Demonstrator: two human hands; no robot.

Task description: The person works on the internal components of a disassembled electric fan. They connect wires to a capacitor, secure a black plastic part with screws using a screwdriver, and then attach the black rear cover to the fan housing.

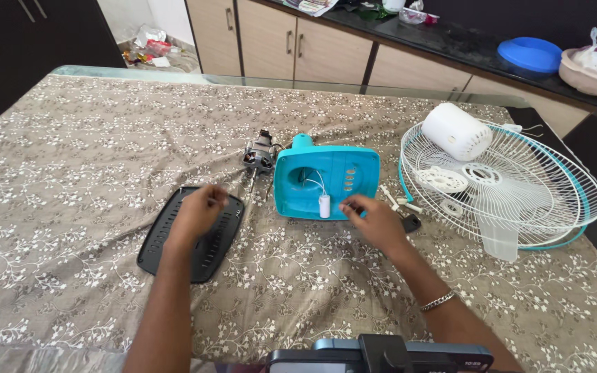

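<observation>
Head view, table under floral cloth.

Left hand: over upper edge of black grille, fingers curled together; something small and thin pinched at fingertips, too small to identify. Contact with grille itself: cannot tell.

Right hand: at lower right corner of teal housing, fingers bunched, tips touching or just at housing's bottom edge. Whether anything gripped: cannot tell. Metal bracelet on wrist.

Teal housing: lying at table centre, open cavity facing up, white wires inside leading to small white capacitor at front edge, just left of right fingertips.

Motor: just left of housing, beside its top corner, shaft toward grille.

White screws/pegs and small black part: just right of housing, near right hand.

Fan guard: well right, lying flat, teal rim; white motor cover, white round parts and clear blade resting on it.

Counter behind: blue lid, pink bowl.
</observation>
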